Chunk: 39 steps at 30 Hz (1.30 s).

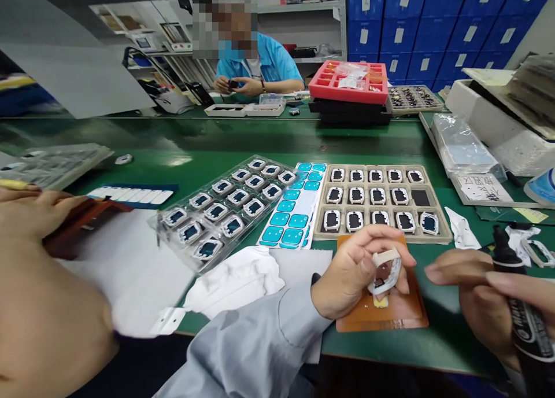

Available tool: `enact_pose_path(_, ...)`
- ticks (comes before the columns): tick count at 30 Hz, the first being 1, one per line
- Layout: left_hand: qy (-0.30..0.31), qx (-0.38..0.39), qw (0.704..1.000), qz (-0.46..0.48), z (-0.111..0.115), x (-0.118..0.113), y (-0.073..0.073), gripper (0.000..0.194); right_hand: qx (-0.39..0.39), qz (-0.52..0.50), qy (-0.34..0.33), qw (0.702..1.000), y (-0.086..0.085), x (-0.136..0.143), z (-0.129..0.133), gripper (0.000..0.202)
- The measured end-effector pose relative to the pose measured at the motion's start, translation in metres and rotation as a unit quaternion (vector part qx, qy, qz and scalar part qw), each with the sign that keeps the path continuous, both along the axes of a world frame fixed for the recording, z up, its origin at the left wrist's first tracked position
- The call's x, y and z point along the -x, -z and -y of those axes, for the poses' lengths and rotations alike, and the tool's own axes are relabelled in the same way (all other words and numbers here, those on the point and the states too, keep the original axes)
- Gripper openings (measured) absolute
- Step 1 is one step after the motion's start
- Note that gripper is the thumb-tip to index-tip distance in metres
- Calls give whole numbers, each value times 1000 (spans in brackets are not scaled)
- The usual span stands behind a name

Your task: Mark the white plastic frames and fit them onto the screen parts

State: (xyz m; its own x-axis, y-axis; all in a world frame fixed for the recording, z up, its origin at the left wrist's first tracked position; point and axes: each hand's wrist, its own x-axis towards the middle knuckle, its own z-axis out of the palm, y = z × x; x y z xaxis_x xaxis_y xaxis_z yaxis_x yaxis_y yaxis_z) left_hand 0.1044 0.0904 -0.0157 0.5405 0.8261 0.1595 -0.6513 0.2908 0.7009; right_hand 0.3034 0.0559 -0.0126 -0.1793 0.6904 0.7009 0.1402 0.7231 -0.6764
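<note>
My left hand [351, 276], in a grey sleeve, pinches a small white rounded-square frame [388, 273], tilted so that its opening shows. Below it lies an orange-brown pad [355, 321] with a small yellow piece [380, 302] on it. At the right edge my right hand [481, 299] is closed round a black marker [531, 328] with white lettering, its narrow end upward. Just behind the pad stands a beige tray [446, 236] of similar frames with dark middles; one of its pockets shows no frame.
A clear tray [197, 265] of frames and sheets of blue stickers [280, 218] lie left of the beige tray. A crumpled white cloth [238, 279] lies in front. A neighbour's bare arm [47, 305] reaches in at left. Across the bench sits a co-worker [277, 56] near a red tray [347, 94].
</note>
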Motion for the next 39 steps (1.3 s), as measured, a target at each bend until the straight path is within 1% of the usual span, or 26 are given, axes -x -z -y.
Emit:
enact_pose_path(2,8,6,1000,-2,0,0,-1,57,-111,93,6,989,-6,3,-9,43)
enact_pose_path(3,10,11,1000,-5,0,0,0,58,-150,130,8,980,-9,5,-14,45)
enact_pose_path(5,16,22,999,-17,0,0,1,60,-174,180,9,968,-11,10,-22,45)
enact_pose_path(8,13,24,997,-67,0,2,3,63,-190,215,26,958,-6,19,-27,38)
enact_pose_path(10,2,-1,994,-109,-1,4,4,67,-221,227,66,946,-2,20,-26,34)
enact_pose_path(12,-8,-30,990,-140,-4,5,4,70,-234,254,91,934,0,14,-25,33)
enact_pose_path(13,-14,-39,988,-152,-5,5,4,70,-225,279,119,926,-1,6,-24,33)
enact_pose_path(14,-23,-44,986,-161,-6,5,3,68,-191,316,163,915,-3,-6,-23,33)
enact_pose_path(15,-29,-46,984,-171,-6,5,1,64,-141,356,220,897,-6,-20,-21,34)
enact_pose_path(16,-36,-47,982,-178,-5,5,0,59,-78,393,285,871,-9,-38,-18,34)
enact_pose_path(17,-43,-50,981,-181,-4,5,-2,56,7,430,360,828,-13,-58,-15,35)
enact_pose_path(18,-49,-54,980,-183,-2,5,-4,53,44,438,403,803,-17,-80,-11,33)
enact_pose_path(20,-53,-58,979,-190,1,4,-6,48,89,444,454,767,-22,-123,-6,31)
enact_pose_path(22,-54,-61,976,-202,2,4,-6,44,137,457,487,731,-24,-160,-2,29)
enact_pose_path(23,-49,-62,975,-210,2,4,-6,42,160,467,494,716,-23,-175,-1,28)
enact_pose_path(25,-36,-64,974,-215,-2,4,-3,40,201,481,514,682,-18,-194,-3,29)
enact_pose_path(27,-21,-65,975,-213,-6,4,0,40,234,489,534,649,-11,-203,-8,32)
enact_pose_path(29,-8,-67,976,-208,-9,5,3,39,259,493,549,623,-4,-204,-17,34)
enact_pose_path(32,-2,-57,979,-197,-10,5,6,37,280,499,557,602,3,-199,-31,33)
enact_pose_path(34,0,-47,981,-189,-9,4,7,37,284,502,557,598,4,-194,-37,32)
enact_pose_path(36,1,-40,982,-182,-8,5,6,36,280,500,559,599,1,-189,-36,31)
enact_pose_path(38,9,-40,982,-184,-7,5,5,36,268,493,562,608,-7,-182,-32,29)
enact_pose_path(39,21,-43,981,-190,-6,6,4,35,258,490,558,617,-12,-179,-29,29)
